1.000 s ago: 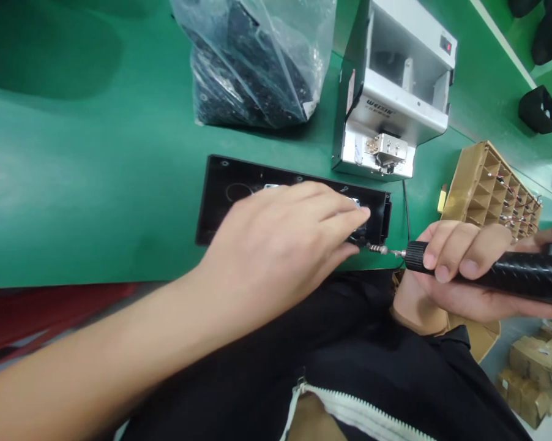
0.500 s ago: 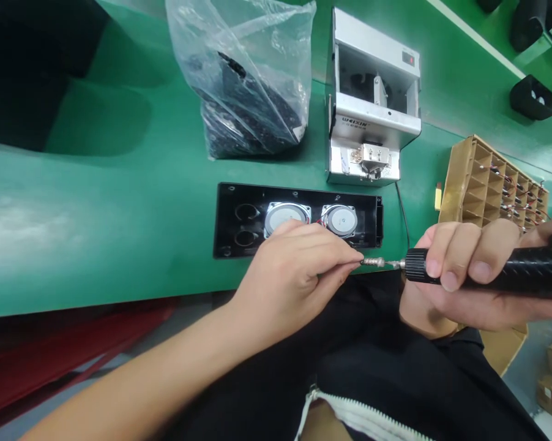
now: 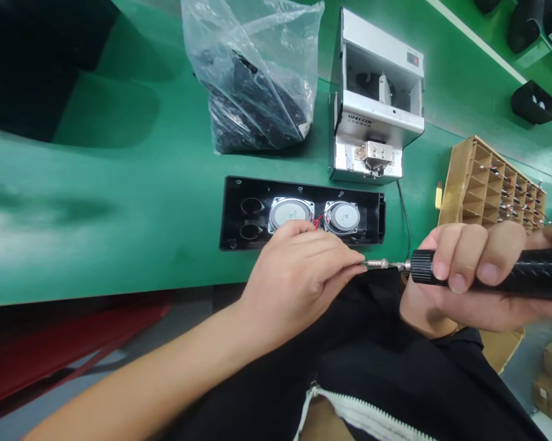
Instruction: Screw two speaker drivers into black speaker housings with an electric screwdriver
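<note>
My right hand (image 3: 478, 275) is wrapped round the black electric screwdriver (image 3: 425, 267), which lies level and points left. Its metal bit (image 3: 380, 264) reaches to the fingertips of my left hand (image 3: 298, 278). Thumb and forefinger of that hand are pinched together at the bit's tip; whatever sits between them is too small and hidden to name. Just behind the left hand, a black speaker housing (image 3: 276, 187) lies open on the table. Inside it are two round speakers, the left one (image 3: 290, 211) partly covered by my hand and the right one (image 3: 344, 217) with red wires beside it.
Beyond the housing stand a clear plastic bag (image 3: 257, 79) of black parts and a silver screw feeder (image 3: 372, 122) with a cable. At right is a divided cardboard box (image 3: 482, 190) holding wired parts. The green table's (image 3: 120, 245) front edge runs beneath my left forearm.
The view has shifted slightly, so the table's things appear a little further right. Both hands keep nearly the same pose, with the bit still at my left fingertips.
</note>
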Motion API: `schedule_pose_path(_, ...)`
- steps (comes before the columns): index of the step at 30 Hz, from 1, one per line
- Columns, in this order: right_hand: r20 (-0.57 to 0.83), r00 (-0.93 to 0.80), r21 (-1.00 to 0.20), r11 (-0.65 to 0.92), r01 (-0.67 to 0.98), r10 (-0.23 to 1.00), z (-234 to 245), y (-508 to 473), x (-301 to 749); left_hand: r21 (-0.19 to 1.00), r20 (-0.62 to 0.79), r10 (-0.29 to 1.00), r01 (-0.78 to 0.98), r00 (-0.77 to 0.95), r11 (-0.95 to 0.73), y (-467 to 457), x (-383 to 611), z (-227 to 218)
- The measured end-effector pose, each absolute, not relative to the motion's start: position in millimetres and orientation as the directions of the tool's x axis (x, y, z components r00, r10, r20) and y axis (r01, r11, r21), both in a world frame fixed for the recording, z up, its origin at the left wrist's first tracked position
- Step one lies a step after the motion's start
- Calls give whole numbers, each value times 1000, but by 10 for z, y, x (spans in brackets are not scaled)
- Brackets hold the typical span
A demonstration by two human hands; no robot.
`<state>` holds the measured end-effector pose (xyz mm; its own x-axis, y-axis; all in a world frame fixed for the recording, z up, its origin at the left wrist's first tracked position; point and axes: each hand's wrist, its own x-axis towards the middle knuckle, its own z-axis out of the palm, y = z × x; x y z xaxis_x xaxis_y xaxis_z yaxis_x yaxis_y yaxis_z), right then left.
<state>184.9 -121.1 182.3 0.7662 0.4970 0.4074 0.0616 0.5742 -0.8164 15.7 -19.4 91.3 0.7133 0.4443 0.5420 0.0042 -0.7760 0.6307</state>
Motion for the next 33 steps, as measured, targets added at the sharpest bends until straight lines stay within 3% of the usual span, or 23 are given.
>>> schedule_pose_path(14, 467, 696, -857, 474, 204, 546, 1722, -1207, 1921, 589, 551, 427, 29, 717, -808, -194, 144, 910)
schedule_pose_path(29, 468, 657, -854, 494, 164, 591, 1611, -1231, 1824, 509, 486, 377, 95, 789, -855, -222, 151, 867)
schedule_pose_path(33, 557, 583, -816, 521, 251, 591, 1477, -1135, 1968, 548, 391, 457, 197, 799, -813, -120, 159, 833)
